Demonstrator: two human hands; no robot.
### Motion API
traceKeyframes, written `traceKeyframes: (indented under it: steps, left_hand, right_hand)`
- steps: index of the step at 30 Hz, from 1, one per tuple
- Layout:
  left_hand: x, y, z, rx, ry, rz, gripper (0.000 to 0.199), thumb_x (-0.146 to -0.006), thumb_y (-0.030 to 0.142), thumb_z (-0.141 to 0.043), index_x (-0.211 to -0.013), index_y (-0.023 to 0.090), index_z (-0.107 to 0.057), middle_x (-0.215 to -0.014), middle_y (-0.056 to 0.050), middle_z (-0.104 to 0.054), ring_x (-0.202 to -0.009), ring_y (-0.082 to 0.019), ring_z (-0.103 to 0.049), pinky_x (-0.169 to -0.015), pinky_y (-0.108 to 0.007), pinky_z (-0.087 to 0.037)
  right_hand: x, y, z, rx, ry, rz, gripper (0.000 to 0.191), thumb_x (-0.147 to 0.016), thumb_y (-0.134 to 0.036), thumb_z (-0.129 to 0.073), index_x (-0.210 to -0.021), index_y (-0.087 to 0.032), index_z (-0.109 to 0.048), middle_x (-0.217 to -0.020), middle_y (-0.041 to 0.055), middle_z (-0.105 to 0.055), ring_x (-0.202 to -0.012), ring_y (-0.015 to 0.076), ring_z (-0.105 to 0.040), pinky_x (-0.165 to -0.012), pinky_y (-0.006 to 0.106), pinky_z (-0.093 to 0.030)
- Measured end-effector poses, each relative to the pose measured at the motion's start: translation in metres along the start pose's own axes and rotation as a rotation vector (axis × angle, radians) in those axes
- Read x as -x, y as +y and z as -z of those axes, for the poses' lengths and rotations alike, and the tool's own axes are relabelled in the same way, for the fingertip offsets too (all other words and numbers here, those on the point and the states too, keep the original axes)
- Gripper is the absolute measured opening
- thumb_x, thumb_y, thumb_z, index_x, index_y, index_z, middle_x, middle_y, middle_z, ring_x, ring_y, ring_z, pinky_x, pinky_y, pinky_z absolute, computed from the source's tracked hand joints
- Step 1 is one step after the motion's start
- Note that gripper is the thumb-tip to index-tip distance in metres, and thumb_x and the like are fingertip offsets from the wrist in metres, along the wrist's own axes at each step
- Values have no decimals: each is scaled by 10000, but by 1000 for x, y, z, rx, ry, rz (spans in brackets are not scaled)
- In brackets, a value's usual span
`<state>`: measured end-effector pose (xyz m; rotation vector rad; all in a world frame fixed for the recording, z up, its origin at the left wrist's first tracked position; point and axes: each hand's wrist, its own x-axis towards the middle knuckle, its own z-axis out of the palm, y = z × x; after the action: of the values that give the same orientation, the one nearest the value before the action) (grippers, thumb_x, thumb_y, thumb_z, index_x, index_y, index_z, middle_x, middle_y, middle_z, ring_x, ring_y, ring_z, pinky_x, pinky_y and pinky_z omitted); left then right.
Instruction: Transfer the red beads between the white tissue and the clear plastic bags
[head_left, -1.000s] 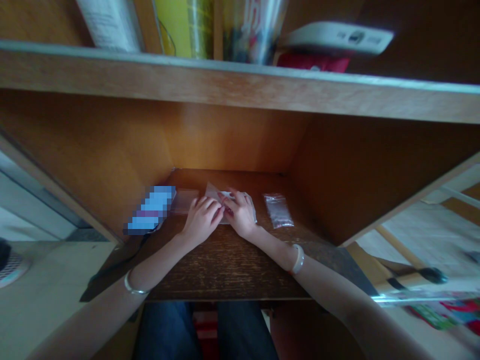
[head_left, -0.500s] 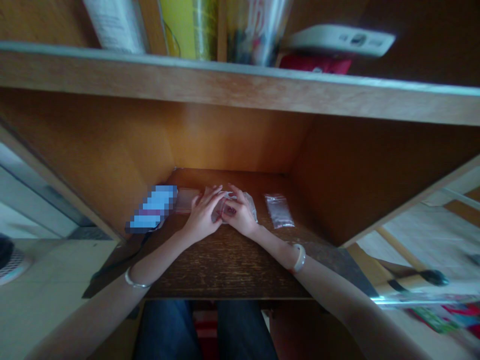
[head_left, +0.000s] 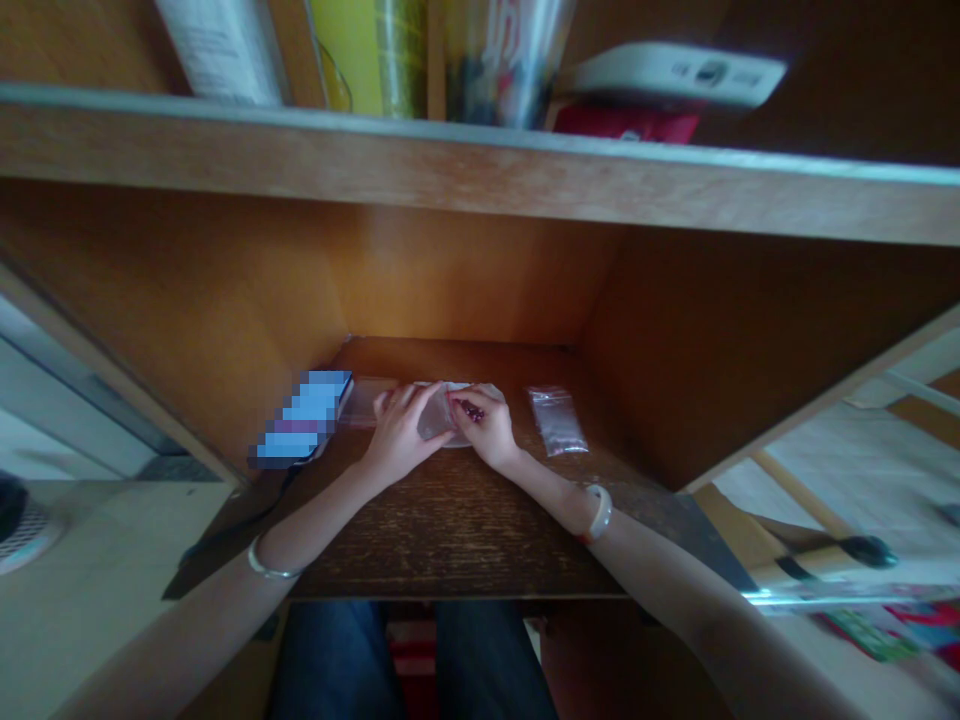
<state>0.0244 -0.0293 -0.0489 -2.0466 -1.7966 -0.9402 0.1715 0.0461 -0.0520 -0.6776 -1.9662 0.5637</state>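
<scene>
My left hand (head_left: 401,435) curves around the left side of a clear plastic container (head_left: 436,418), thumb and index finger apart at its near and far edges. My right hand (head_left: 489,432) is over the container's right part, its thumb and fingertips pinched together; whatever is between them is too small to make out. Small dark red bead-like pieces (head_left: 472,410) show in the gap between the right thumb and fingers. Whether they lie in the container or in the hand is hard to tell.
A clear zip bag (head_left: 559,422) lies to the right. On the left are a flat clear plastic piece (head_left: 364,402) and a blurred-out phone (head_left: 304,415) with a cable (head_left: 262,510). An overhead shelf (head_left: 480,160) and side walls enclose the brown desktop (head_left: 450,540).
The left fingers have spread away from the right hand, leaving more of the container showing. My right fingers have drawn down into a tighter pinch, and the dark red pieces show more clearly.
</scene>
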Motion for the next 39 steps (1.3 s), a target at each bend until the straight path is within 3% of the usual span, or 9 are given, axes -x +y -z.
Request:
traceKeyframes:
  steps: [5,10,14,18,20,23,29,39]
  left_hand:
    - [0,2,3,-19,7,-5,651,-725,431,-716,-1275,224,-434,-1169,-98,-609,-1087,-290,-525,-931,-440,-322]
    - [-1,3,4,-12,34,30,553,-724,420,-711,-1186,223,-480,-1123,-90,-629,-1063,-285,-549,-890,-422,-348]
    - [-2,4,5,-37,44,121,444,-735,402,-693,-1096,216,-513,-1053,-76,-654,-990,-278,-588,-840,-411,-371]
    - [-2,4,5,-67,101,196,409,-776,440,-648,-1100,221,-526,-1076,-84,-657,-993,-288,-594,-840,-419,-380]
    - [-2,3,5,-63,138,217,408,-790,455,-630,-1110,224,-527,-1095,-86,-657,-1001,-291,-596,-847,-422,-387]
    - [-2,2,5,-38,152,235,409,-805,480,-604,-1112,221,-529,-1086,-87,-666,-985,-290,-610,-845,-420,-400]
    - [-2,2,4,-5,94,260,434,-819,502,-579,-1130,207,-514,-1107,-86,-664,-993,-290,-618,-846,-427,-403]
    - [0,1,-1,-19,-37,143,459,-739,391,-676,-1120,212,-493,-1108,-92,-645,-1031,-294,-589,-870,-446,-383]
  right_hand:
    - [1,1,-2,-143,18,-11,208,-829,-194,-522,-933,-195,-702,-909,46,-729,-821,168,-666,-781,306,-525]
    - [2,4,-2,-117,24,-25,275,-869,-226,-472,-1068,-196,-660,-1022,52,-713,-909,164,-662,-822,305,-522]
    - [0,4,-1,166,-2,-48,358,-883,-203,-458,-1219,-204,-581,-1111,70,-681,-998,197,-623,-908,373,-477]
    - [0,4,-1,510,-160,-63,403,-873,-224,-519,-1269,-159,-557,-1331,161,-531,-1207,305,-490,-994,495,-379]
    - [2,4,-2,590,-233,-64,380,-886,-262,-521,-1247,-157,-579,-1429,187,-411,-1301,343,-390,-1013,533,-337]
    - [4,5,-3,621,-299,-7,290,-903,-309,-509,-1132,-214,-660,-1472,153,-355,-1351,342,-320,-1021,562,-302]
    - [3,8,-1,628,-323,52,175,-875,-297,-569,-906,-266,-738,-1445,80,-419,-1346,304,-339,-1032,551,-286]
    - [0,12,-2,554,-245,-13,137,-841,-223,-606,-848,-246,-741,-1312,74,-563,-1287,266,-417,-1016,495,-325]
